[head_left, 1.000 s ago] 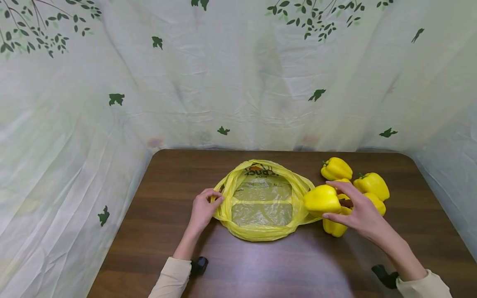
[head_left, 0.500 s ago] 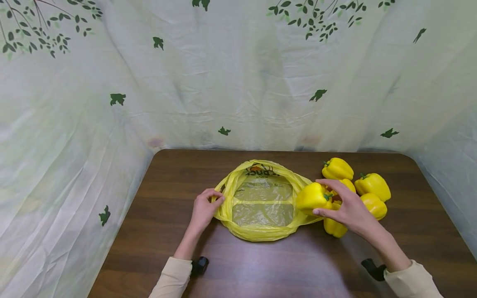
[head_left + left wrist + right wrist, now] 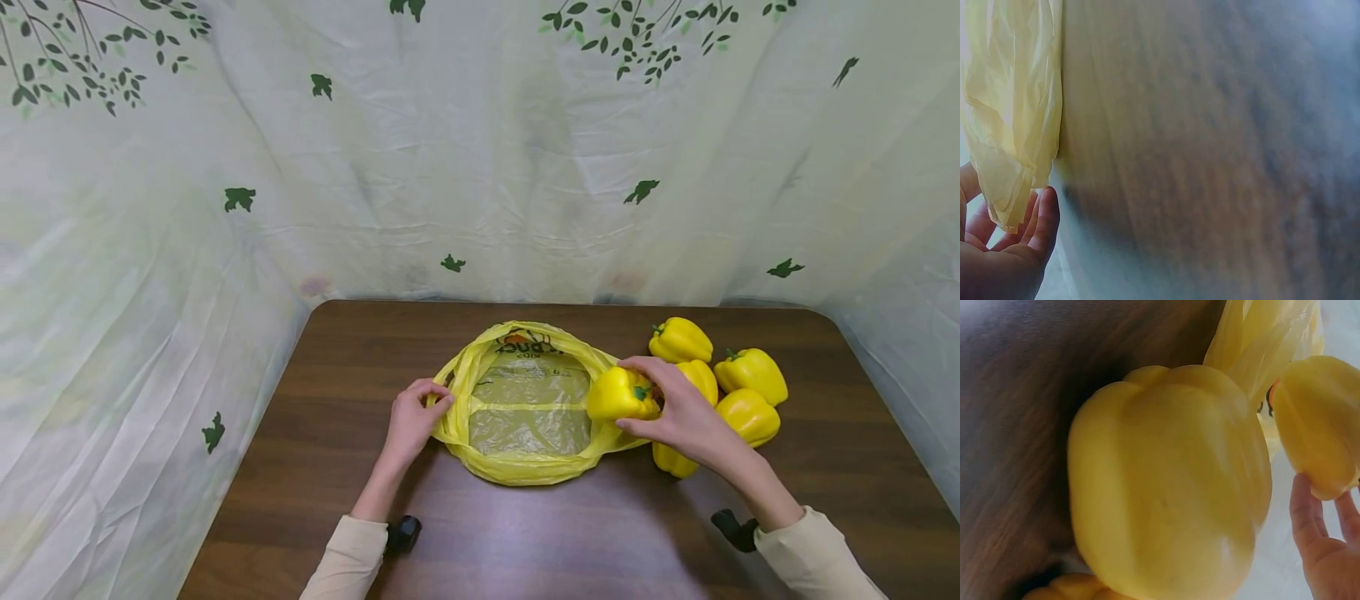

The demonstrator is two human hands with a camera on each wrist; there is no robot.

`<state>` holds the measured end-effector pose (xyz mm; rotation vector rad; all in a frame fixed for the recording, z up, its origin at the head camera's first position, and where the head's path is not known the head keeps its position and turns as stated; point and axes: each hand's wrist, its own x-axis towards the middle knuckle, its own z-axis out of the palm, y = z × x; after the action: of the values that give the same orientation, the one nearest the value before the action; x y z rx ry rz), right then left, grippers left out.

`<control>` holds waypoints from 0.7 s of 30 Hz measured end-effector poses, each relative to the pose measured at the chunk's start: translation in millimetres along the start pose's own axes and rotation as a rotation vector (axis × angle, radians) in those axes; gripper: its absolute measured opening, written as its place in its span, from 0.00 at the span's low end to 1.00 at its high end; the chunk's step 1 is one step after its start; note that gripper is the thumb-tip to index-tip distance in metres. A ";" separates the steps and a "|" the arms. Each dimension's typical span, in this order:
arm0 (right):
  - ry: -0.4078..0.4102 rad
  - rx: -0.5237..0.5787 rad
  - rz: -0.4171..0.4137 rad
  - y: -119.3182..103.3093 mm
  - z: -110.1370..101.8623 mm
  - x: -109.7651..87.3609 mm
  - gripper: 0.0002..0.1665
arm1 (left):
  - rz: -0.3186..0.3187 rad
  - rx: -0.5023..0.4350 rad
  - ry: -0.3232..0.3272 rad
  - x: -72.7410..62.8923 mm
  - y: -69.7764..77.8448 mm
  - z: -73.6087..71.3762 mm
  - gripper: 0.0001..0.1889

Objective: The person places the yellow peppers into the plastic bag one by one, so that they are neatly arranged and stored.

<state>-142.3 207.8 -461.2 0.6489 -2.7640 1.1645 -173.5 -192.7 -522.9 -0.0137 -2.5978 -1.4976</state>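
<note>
A yellow plastic bag (image 3: 517,473) lies on the table with its mouth spread wide, and dark print shows on its inner wall. My left hand (image 3: 411,421) pinches the bag's left edge; in the left wrist view its fingers (image 3: 1046,219) curl around the hanging plastic. My right hand (image 3: 686,417) grips a yellow bell pepper (image 3: 618,395) between thumb and fingers, over the bag's right rim. The pepper's green stem faces the palm. In the right wrist view this held pepper (image 3: 1319,425) is beside the bag, with another bell pepper (image 3: 1166,487) large in front.
Several more yellow bell peppers (image 3: 752,375) lie clustered right of the bag, partly behind the right hand. The brown wooden table (image 3: 570,542) ends at a white leaf-print cloth (image 3: 480,167). Each wrist wears a black device (image 3: 405,533).
My right hand has moved left with the bell pepper, from beside the other peppers to the bag's right rim. The left hand and the bag stay nearly still.
</note>
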 end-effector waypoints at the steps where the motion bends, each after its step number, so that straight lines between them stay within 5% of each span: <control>1: -0.007 0.005 0.004 -0.2 0.8 1.4 0.46 | -0.001 0.000 0.002 -0.1 -0.1 0.1 0.03; 21: -0.167 0.097 0.063 -8.0 18.2 38.5 0.45 | -0.011 0.004 -0.002 -0.9 -0.2 0.2 0.03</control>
<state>-172.2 176.6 -460.0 0.7046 -2.8990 1.3227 -172.7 -192.7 -523.3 0.0003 -2.6070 -1.4965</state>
